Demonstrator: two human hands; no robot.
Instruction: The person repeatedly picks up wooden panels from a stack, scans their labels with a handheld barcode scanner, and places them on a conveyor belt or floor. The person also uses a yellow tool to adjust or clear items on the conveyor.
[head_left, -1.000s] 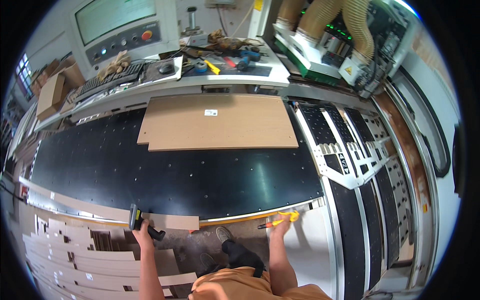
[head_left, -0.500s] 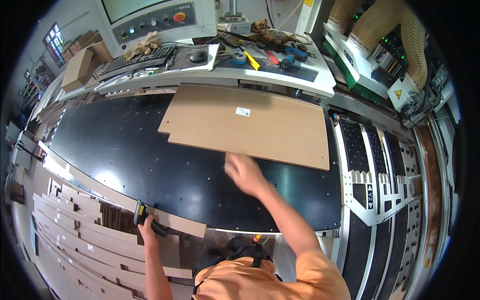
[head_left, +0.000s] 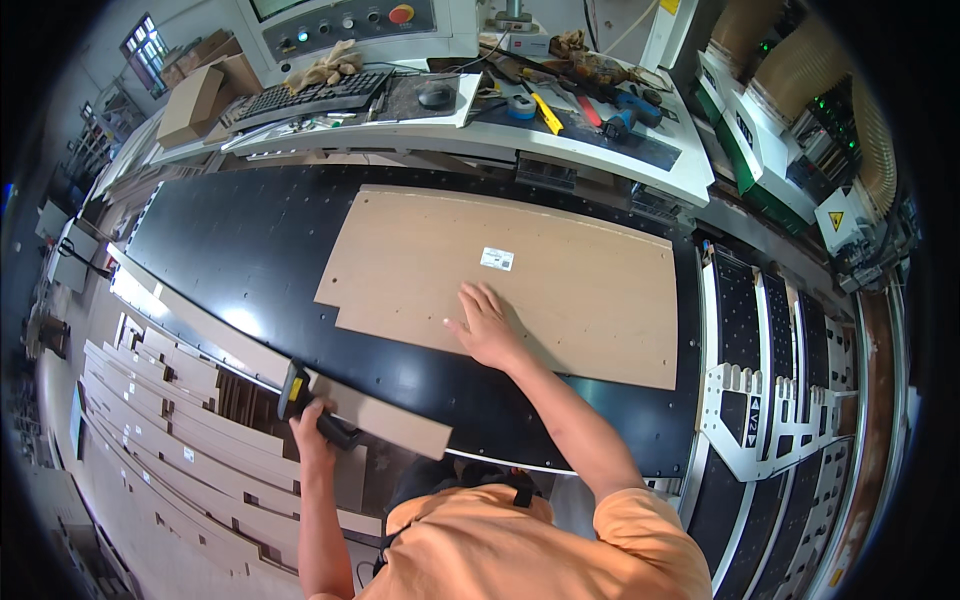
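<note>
On the black table [head_left: 250, 240] lies a flat brown board [head_left: 580, 300] with a notch at its near left corner and a small white label [head_left: 497, 259] on top. My right hand [head_left: 488, 328] rests on the board near its front edge, fingers outstretched and thumb apart, just below the label. My left hand [head_left: 312, 428] is wrapped round the grip of a black handheld scanner [head_left: 297, 393] with a yellow patch. It is held by the table's near edge, over a long narrow brown strip [head_left: 390, 417].
Beyond the table, a white desk carries a keyboard [head_left: 310, 100], a mouse [head_left: 436, 96], gloves [head_left: 325, 66] and several tools. Stacked brown panels [head_left: 190, 455] lie at the lower left. A slotted white bracket [head_left: 745, 420] and machine head with hoses [head_left: 860, 230] stand at right.
The board has come nearer to me and turned slightly. My right hand has gone from its front edge onto its top, fingers now spread. My left hand still holds the scanner.
</note>
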